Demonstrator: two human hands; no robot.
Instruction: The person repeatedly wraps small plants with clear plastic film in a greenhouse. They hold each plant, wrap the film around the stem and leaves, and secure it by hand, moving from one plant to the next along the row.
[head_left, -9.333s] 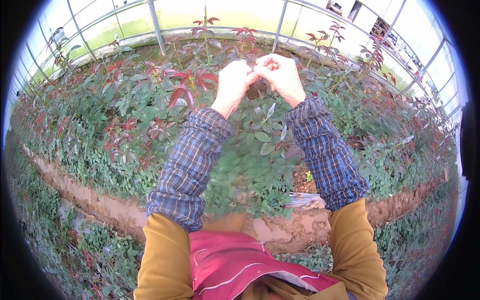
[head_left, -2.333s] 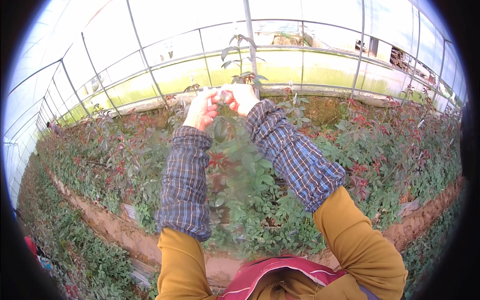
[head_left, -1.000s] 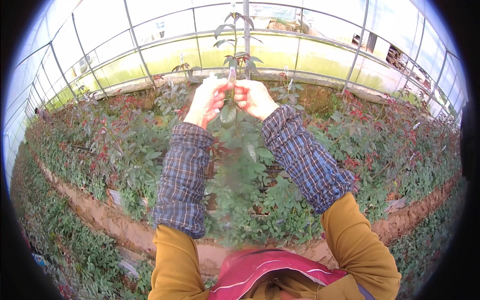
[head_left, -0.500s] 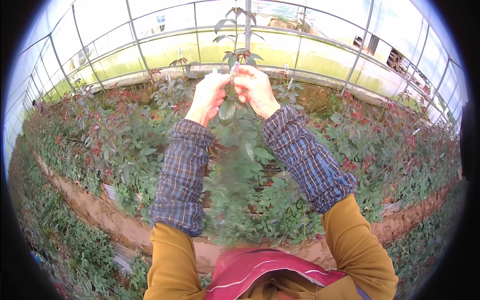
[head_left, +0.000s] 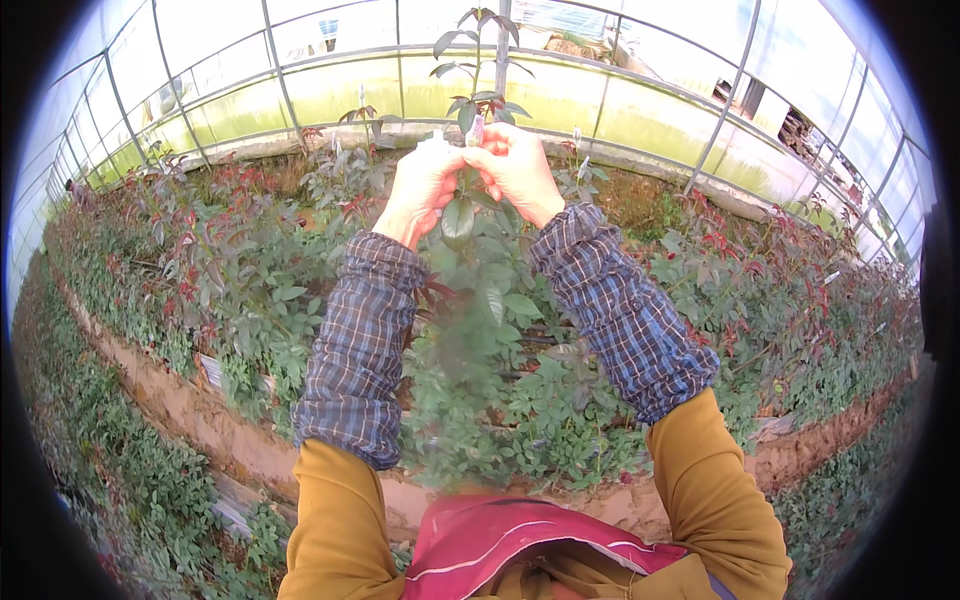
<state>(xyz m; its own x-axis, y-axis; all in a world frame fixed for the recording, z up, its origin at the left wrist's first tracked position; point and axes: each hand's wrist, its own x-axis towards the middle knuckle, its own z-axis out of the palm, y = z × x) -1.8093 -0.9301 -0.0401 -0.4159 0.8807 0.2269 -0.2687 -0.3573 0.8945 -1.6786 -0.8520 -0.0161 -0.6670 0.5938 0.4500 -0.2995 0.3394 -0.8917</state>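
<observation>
Hands have moved since the earliest head frame: there they met over reddish shoots; now they meet at the tall green stem with dark pointed leaves point(head_left: 477, 72). Versus half a second ago, only a slight shift.

Head view, all placed off that stem:
- Small, pale pinkish, bud-shaped thing point(head_left: 475, 130): upright, low in front of the stem. Looks thinly wrapped; can't tell if it grows on this stem.
- Bare right hand point(head_left: 522, 172): just right of the stem, thumb and forefinger together, apparently clamped on the lower end of the bud-shaped thing.
- Bare left hand point(head_left: 422, 187): just left of the stem, fingers curled in, tips meeting the right thumb. Seemingly clamped on a bright white piece point(head_left: 434, 141), too washed out to identify.
- Broad, oval green leaf point(head_left: 457, 222): below the hands, near the stem's line.
- Straight grey metal post point(head_left: 502, 50): behind the stem, slightly right.
- Low yellow-green wall point(head_left: 340, 92): behind the stem, running both ways.
- Red-and-green leafy plants point(head_left: 240, 290): left of the stem, more to its right.

Handling, my read: bud-shaped thing is very light, soft, easily bruised; any wrap is thin and may slip. Hold low at the base, light pinch, don't squeeze the tip. Stem should flex, so steady it just below.
</observation>
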